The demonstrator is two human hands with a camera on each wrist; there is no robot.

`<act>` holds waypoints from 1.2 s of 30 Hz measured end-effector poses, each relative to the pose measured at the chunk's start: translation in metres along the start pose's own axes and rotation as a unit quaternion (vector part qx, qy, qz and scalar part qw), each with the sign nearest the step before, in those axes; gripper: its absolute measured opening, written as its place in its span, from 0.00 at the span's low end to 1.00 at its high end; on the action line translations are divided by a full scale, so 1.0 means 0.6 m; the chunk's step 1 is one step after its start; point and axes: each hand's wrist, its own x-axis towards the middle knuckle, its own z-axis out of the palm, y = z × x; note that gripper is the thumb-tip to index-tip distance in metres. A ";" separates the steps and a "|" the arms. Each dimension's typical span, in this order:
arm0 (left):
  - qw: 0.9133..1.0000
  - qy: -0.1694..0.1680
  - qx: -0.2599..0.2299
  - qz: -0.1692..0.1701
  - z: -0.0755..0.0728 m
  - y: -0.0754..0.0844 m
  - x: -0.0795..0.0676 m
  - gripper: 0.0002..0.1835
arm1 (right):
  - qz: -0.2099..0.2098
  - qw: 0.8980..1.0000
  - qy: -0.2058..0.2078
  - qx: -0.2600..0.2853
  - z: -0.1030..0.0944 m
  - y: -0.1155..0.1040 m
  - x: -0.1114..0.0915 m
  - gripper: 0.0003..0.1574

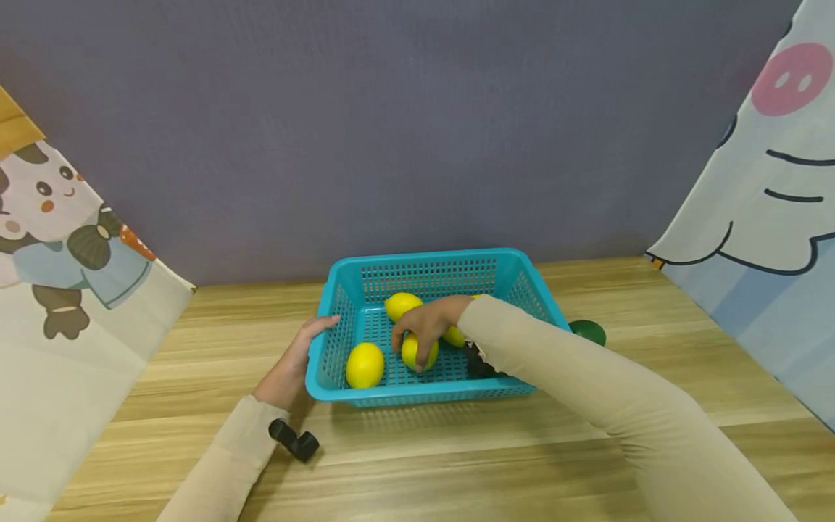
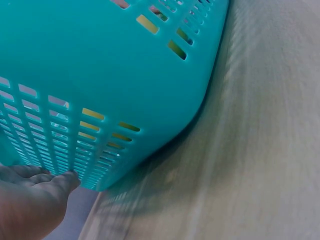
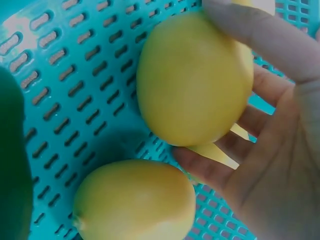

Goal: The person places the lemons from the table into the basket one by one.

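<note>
A lemon (image 3: 195, 80) is in my right hand (image 1: 427, 322), the thumb on one side and the fingers on the other, inside the blue-green plastic basket (image 1: 417, 395). Close by, a second lemon (image 3: 135, 202) lies on the basket floor. In the head view another lemon (image 1: 365, 365) sits at the near left corner and one more lemon (image 1: 402, 304) lies just beyond the right hand. Further yellow fruit is partly hidden by that hand and sleeve. My left hand (image 1: 303, 355) holds the basket's left side, with a digit over the rim and fingers against the outer wall.
To the right of the basket a dark green rounded object (image 1: 588, 332) rests on the wood-grain table (image 1: 417, 464). A blurred green shape (image 3: 11, 160) fills the left edge of the right wrist view. A grey panel (image 1: 417, 130) stands behind, with printed cartoon sheets on both sides.
</note>
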 end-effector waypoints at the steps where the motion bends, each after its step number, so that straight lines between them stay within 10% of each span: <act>1: 1.000 0.000 -0.001 0.001 -0.001 -0.001 0.001 0.34 | 0.001 1.000 0.000 -0.002 -0.001 -0.001 -0.001 0.34; 21: 0.998 0.027 0.007 -0.055 0.001 0.006 -0.008 0.36 | -0.018 0.998 0.039 0.046 -0.027 0.013 -0.040 0.37; 36: 1.000 0.011 0.002 -0.023 0.002 0.004 -0.003 0.34 | -0.065 0.987 0.128 0.073 -0.060 0.046 -0.110 0.33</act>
